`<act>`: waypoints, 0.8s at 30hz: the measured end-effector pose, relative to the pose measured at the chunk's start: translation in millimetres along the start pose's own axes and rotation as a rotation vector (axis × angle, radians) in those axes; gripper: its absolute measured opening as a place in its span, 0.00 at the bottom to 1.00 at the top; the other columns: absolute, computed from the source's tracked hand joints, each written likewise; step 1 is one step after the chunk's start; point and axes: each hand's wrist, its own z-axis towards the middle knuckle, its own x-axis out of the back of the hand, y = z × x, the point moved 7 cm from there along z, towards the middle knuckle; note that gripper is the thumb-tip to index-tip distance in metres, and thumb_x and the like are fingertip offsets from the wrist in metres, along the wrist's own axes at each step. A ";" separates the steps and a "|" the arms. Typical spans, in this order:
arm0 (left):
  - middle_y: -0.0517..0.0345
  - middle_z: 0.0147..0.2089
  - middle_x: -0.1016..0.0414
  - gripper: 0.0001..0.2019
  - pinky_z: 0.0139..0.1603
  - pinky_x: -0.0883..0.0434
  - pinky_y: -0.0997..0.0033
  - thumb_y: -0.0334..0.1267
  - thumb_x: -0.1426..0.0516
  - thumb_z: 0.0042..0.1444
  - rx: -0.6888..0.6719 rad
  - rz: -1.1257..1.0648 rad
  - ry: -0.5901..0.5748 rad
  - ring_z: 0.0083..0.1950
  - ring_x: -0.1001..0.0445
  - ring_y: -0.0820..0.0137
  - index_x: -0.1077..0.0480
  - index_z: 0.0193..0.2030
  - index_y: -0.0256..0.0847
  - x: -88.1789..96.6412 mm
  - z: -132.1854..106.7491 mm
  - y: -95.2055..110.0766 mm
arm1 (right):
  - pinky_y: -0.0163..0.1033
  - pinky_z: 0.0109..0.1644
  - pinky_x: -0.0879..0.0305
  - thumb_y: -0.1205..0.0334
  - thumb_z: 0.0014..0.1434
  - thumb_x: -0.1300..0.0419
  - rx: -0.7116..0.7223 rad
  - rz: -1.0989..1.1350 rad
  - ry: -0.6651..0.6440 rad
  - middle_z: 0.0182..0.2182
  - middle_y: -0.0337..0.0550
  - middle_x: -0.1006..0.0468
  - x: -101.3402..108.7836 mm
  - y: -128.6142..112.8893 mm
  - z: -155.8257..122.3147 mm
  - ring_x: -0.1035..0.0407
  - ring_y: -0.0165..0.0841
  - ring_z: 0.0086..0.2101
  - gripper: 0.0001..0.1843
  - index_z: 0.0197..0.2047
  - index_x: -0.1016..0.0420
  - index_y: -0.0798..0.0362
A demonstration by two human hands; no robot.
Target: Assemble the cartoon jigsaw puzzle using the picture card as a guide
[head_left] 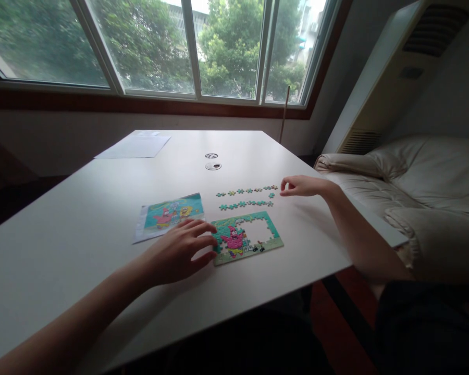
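A jigsaw puzzle (234, 240) in a green-edged frame lies on the white table. A pink starfish figure fills its left part, and a large gap shows the pale backing at upper right. My left hand (183, 247) is open, its spread fingertips at the puzzle's left edge. Behind it lies a reference picture sheet (172, 214) with cartoon figures, partly covered by the hand. Loose puzzle pieces (240, 191) form two rows beyond the puzzle. Beside their right end, my right hand (303, 186) hovers low with loosely bent fingers, apart, and no piece visible in them.
White paper (135, 146) rests at the table's far left. Two round metal fittings (213, 166) sit in the tabletop (101, 208). A cream leather sofa (433, 177) stands close on the right, below a tall air conditioner (379, 94). Windows line the far wall.
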 end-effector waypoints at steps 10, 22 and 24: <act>0.54 0.41 0.27 0.08 0.47 0.33 0.62 0.36 0.48 0.57 -0.039 -0.076 -0.013 0.43 0.29 0.66 0.28 0.38 0.45 6.9 1.1 7.9 | 0.36 0.35 0.39 0.51 0.47 0.39 -0.062 -0.031 -0.097 0.37 0.48 0.25 -12.6 24.3 10.9 0.31 0.36 0.34 0.23 0.44 0.29 0.55; 0.54 0.41 0.27 0.07 0.46 0.33 0.62 0.36 0.48 0.57 -0.031 -0.070 -0.041 0.42 0.30 0.65 0.28 0.39 0.44 4.4 0.2 8.2 | 0.34 0.36 0.40 0.57 0.53 0.44 0.105 0.023 0.049 0.33 0.44 0.26 -12.7 -2.4 17.9 0.34 0.31 0.31 0.20 0.48 0.31 0.54; 0.54 0.41 0.27 0.08 0.46 0.33 0.62 0.36 0.48 0.57 -0.037 -0.071 -0.045 0.42 0.30 0.65 0.28 0.39 0.44 4.1 -0.3 8.3 | 0.33 0.35 0.41 0.58 0.54 0.45 0.130 0.031 0.064 0.31 0.43 0.27 -13.4 -10.5 17.6 0.34 0.30 0.30 0.18 0.48 0.30 0.54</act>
